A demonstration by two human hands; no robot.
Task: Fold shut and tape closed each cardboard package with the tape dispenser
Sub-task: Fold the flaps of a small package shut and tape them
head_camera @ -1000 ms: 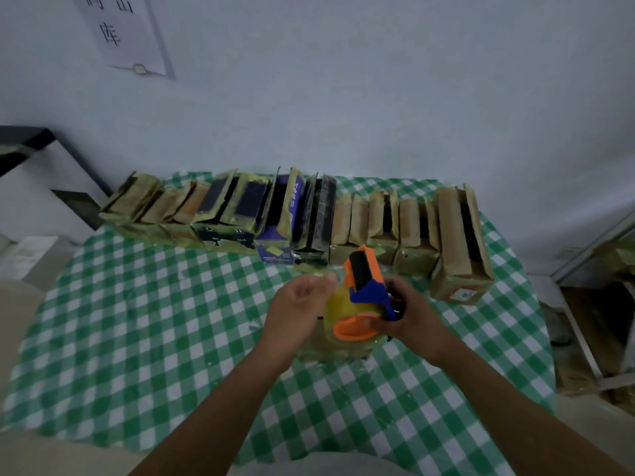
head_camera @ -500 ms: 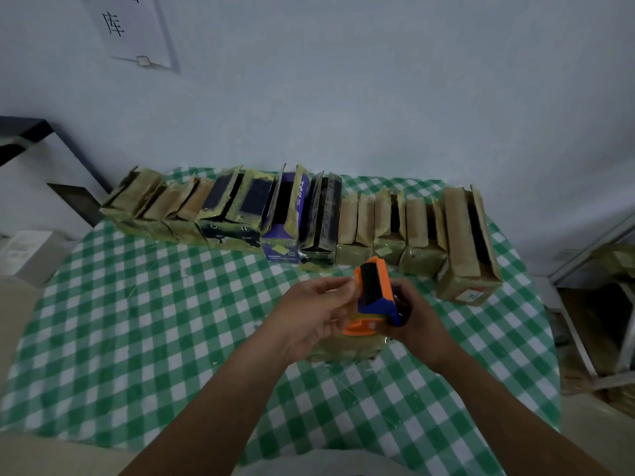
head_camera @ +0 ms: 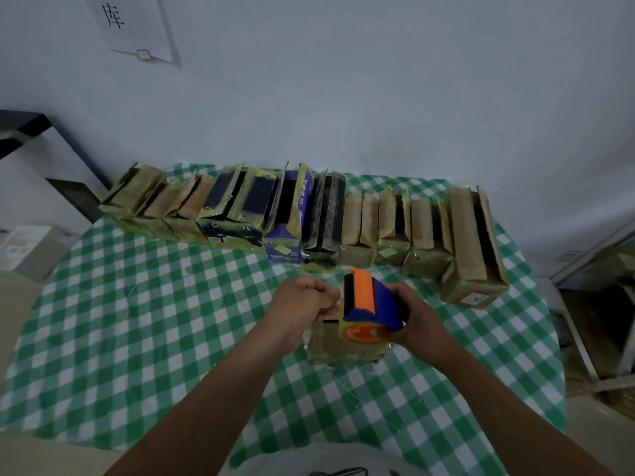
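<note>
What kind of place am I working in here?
Probably a small packing or stock room: a row of open cardboard boxes lines a checked table, the right hand grips a tape dispenser, and a paper sign hangs on the wall.

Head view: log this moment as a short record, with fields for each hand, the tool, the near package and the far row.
left hand: pinches, apparently, the clear tape end
right hand: grips the orange-and-blue plastic tape dispenser
near brown cardboard package: on the table, below the dispenser
far row of cardboard packages: flaps standing open
green-checked tablecloth: under all
</note>
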